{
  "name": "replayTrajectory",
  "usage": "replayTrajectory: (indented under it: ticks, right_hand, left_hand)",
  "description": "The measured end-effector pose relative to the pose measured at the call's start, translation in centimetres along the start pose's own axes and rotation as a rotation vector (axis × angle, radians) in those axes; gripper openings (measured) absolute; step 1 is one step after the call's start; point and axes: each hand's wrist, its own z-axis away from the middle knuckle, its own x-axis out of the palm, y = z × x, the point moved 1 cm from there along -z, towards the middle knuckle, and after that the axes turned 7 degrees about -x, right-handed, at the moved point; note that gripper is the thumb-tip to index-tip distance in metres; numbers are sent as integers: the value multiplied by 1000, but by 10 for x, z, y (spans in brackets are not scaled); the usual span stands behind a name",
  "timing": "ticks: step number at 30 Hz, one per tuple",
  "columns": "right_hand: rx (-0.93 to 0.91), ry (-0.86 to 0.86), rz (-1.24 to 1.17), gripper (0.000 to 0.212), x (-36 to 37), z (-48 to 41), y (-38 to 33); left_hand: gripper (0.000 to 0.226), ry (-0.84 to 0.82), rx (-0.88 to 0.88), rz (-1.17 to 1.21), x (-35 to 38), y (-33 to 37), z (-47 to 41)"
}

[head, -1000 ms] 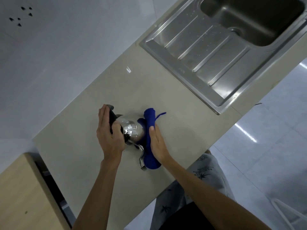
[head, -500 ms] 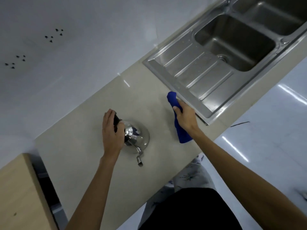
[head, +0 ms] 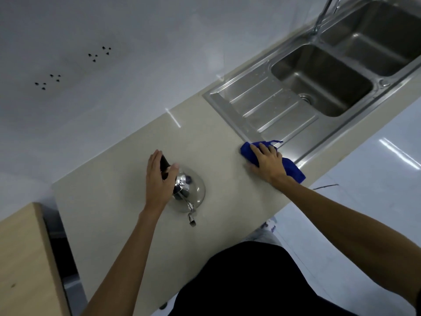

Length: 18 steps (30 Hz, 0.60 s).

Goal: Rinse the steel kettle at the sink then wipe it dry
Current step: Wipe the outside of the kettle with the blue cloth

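Note:
The steel kettle stands upright on the beige counter, its spout pointing toward me. My left hand is wrapped around the kettle's black handle. Well to the right, my right hand lies flat on a blue cloth, pressing it onto the counter beside the left edge of the sink's drainboard. The cloth is apart from the kettle.
A steel double sink with a tap sits at the upper right. A white wall runs behind the counter. A wooden cabinet stands lower left. The counter's front edge runs just behind my right wrist.
My right hand has carried the blue cloth away from the kettle, rightward to the drainboard's edge, and laid it on the counter. My left hand stays on the kettle's handle.

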Motion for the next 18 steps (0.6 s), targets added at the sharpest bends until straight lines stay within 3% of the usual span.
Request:
replayTrajectory:
  ticks: [4, 8, 14, 18]
  right_hand:
    - [-184, 112, -121, 62, 2, 38, -47]
    - [-388, 2, -268, 60, 28, 71, -97]
    - [-508, -83, -313, 58, 51, 83, -158]
    - [-475, -21, -314, 45, 57, 86, -179]
  left_hand:
    - [62, 62, -58, 240, -4, -2, 11]
    - [49, 124, -200, 553, -6, -8, 10]
    - [62, -105, -394, 657, -11, -21, -18]
    - [36, -170, -389, 656, -12, -21, -24]
